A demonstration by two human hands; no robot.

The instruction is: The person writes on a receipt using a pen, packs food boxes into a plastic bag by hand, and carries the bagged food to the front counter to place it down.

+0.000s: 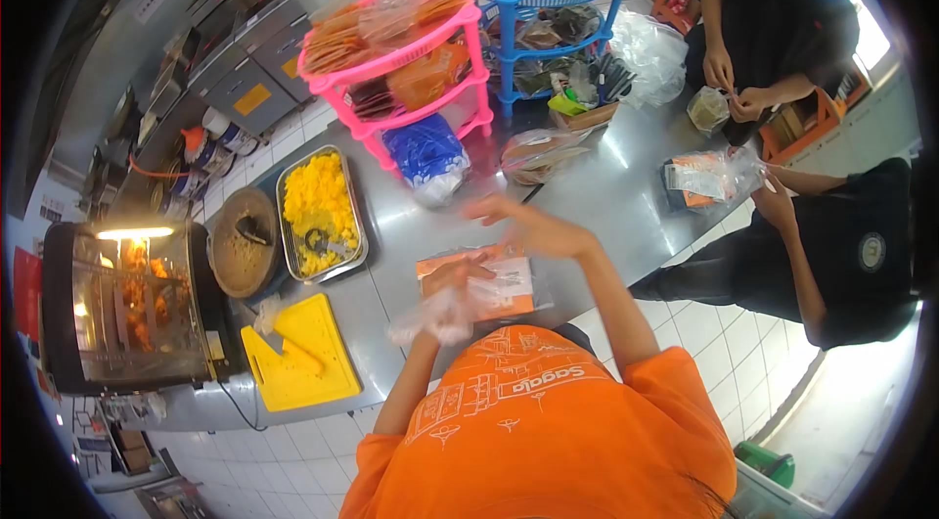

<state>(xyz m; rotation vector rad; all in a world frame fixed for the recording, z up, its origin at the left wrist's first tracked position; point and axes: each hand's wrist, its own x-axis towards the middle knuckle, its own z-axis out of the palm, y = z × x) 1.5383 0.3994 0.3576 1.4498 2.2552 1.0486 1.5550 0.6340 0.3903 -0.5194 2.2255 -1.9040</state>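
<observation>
On the steel counter in front of me lies an orange and white packet [509,286] in clear plastic. My left hand [452,296] is over the packet's left side, with clear plastic bunched around its wrist and palm; its fingers are partly blurred and whether they grip anything is unclear. Above the packet's upper right, my right hand [533,227] is raised off the counter, fingers spread and holding nothing. A yellow cutting board [337,348] with a knife [293,353] lies to the left, below a metal tray of yellow food [318,206].
Pink [401,54] and blue [548,0] racks of bagged food stand at the back. A lit glass warmer [137,309] and a stone mortar [243,243] are at left. Two people [782,10] work across the counter at right, one holding an orange packet [696,179].
</observation>
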